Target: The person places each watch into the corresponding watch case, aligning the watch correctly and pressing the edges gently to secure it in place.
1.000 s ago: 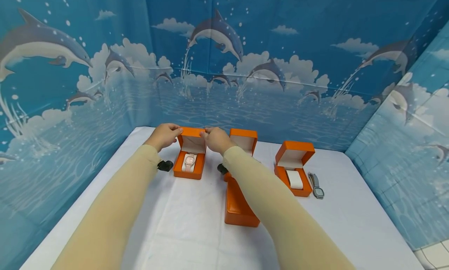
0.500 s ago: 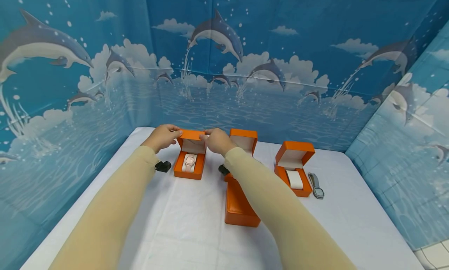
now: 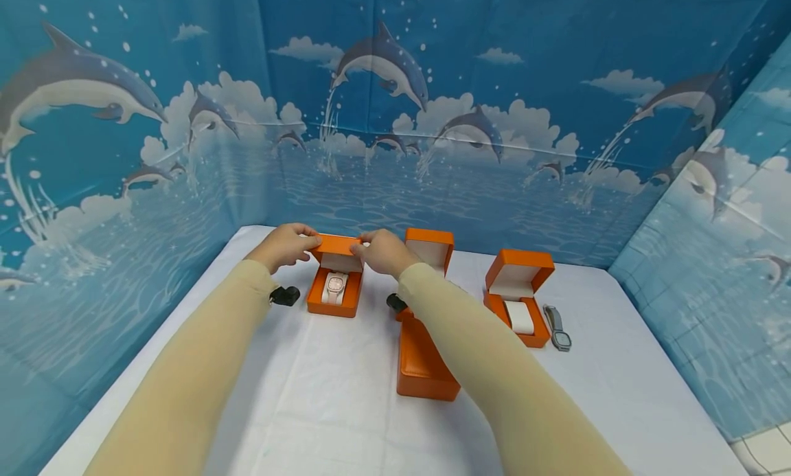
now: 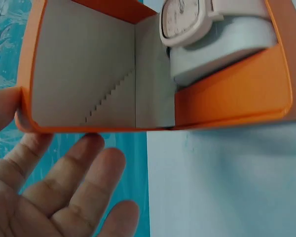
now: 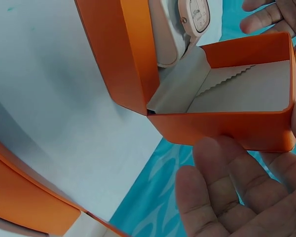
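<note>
Near the far edge of the white tablecloth (image 3: 334, 393), at eleven o'clock, a pink watch (image 3: 334, 286) is held in an orange box (image 3: 331, 310); open cloth is seen at six. The raised lid (image 3: 336, 244) is pinched at ten by the left hand (image 3: 286, 245), at two by the right hand (image 3: 386, 252).

head: above, forward-down, farther | left, right wrist: close, opposite sides, both show watch box (image 4: 153, 84)
</note>
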Motion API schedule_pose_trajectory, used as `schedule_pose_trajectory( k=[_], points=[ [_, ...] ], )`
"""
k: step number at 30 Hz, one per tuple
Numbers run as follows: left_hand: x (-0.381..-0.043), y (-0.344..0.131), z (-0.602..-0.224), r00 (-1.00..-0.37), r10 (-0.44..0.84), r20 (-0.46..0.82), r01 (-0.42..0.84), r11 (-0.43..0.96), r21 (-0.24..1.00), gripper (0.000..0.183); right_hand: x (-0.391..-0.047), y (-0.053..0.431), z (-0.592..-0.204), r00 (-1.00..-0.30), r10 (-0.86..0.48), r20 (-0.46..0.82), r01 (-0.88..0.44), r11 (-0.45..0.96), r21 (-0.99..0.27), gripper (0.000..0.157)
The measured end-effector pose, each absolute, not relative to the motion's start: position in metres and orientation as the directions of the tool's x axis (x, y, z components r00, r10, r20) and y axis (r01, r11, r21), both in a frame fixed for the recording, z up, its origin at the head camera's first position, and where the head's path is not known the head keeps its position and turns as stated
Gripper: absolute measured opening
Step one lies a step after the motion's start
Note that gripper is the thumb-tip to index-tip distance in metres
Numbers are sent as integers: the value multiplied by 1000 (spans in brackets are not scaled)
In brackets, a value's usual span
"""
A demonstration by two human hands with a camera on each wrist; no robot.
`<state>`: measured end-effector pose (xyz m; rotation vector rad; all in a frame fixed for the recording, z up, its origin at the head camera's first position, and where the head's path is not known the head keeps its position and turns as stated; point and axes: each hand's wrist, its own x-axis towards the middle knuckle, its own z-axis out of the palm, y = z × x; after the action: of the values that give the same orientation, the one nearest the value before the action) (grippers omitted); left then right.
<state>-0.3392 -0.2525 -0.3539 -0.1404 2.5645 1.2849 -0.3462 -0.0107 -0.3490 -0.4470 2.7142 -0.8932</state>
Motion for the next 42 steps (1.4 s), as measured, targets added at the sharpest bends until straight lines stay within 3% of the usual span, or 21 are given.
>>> schedule_pose_trajectory(
  k=[5,14,28,35,42],
  points=[
    [-337,-251,-356,-966,4,-260,-202,619,759,58,-345,-12,-351,-921,-362,-146,-204,767,-609,56],
    [-331,-250,-356,-964,-9,-264,-216,603,768,52,-344,-12,-351,-913,-386,-135,-251,789,-560,48],
    [-326,-254,-357,-959,38,-280,-198,615,764,47,-344,-13,-351,-896,-389,-215,-230,820,-525,60],
    [-321,-256,-361,-956,77,-285,-172,637,752,58,-339,-12,-352,-890,-388,-240,-213,818,-534,59],
    [-314,-260,-373,-972,86,-220,-92,720,688,55,-334,-14,-358,-889,-407,-208,-268,833,-485,56]
  ],
)
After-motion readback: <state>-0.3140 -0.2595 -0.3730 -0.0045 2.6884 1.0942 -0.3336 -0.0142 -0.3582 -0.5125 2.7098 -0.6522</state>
